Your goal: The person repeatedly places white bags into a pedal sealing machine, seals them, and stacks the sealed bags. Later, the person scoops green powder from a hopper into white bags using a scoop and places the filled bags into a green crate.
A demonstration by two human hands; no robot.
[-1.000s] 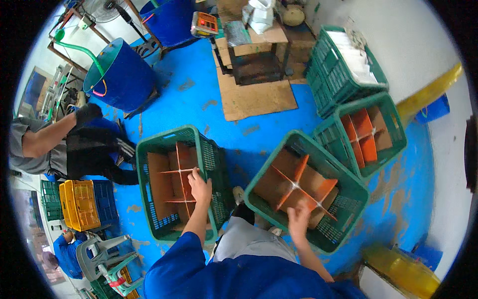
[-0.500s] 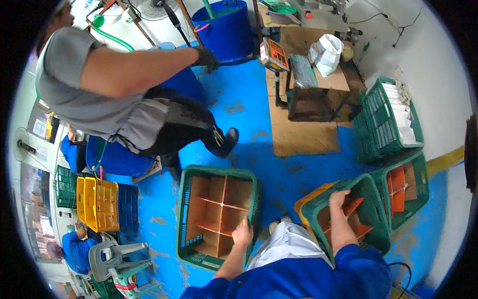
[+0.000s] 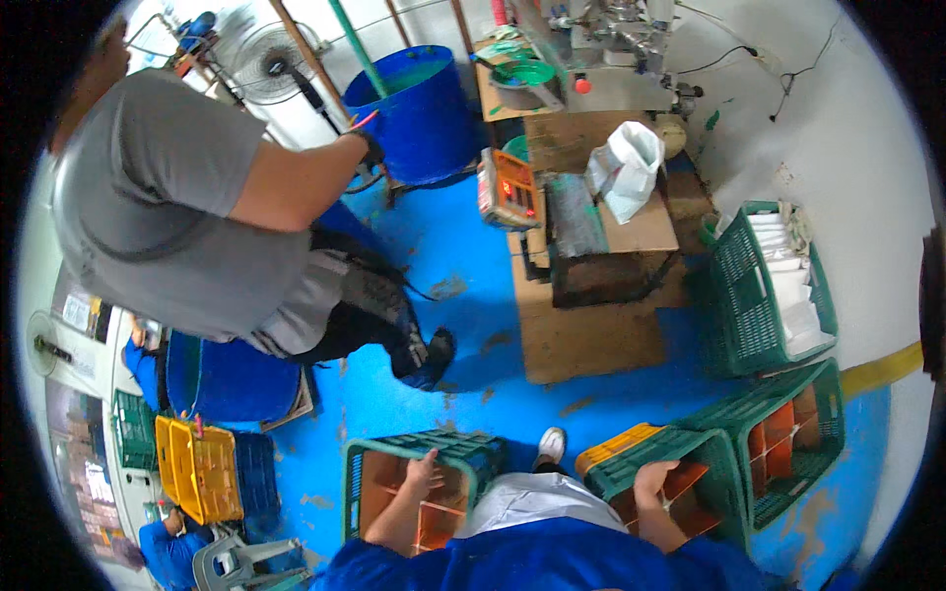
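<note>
My left hand [image 3: 422,480] is over a green plastic crate [image 3: 476,461] at front left, its fingers spread near the orange and brown cardboard dividers [image 3: 441,525] inside. Contact there is hard to tell. My right hand [image 3: 652,482] reaches into a second green crate [image 3: 727,483] at front right. Its fingers stretch out beside the orange divider [image 3: 682,480] in that crate, with no firm grip showing. The white apron [image 3: 527,507] at my waist hides part of the left crate.
A third divided crate [image 3: 840,414] adjoins the right one, with a yellow crate [image 3: 613,448] behind. Farther right stands a crate of white packs [image 3: 754,295]. Ahead are an orange-faced scale [image 3: 512,189] and a low table [image 3: 641,229]. A person in grey [image 3: 197,207] stands at left near blue tubs [image 3: 424,128].
The crates now sit lower in view. My left hand has left the left crate's right side and moved over its dividers. The person in grey has shifted, arm drawn back.
</note>
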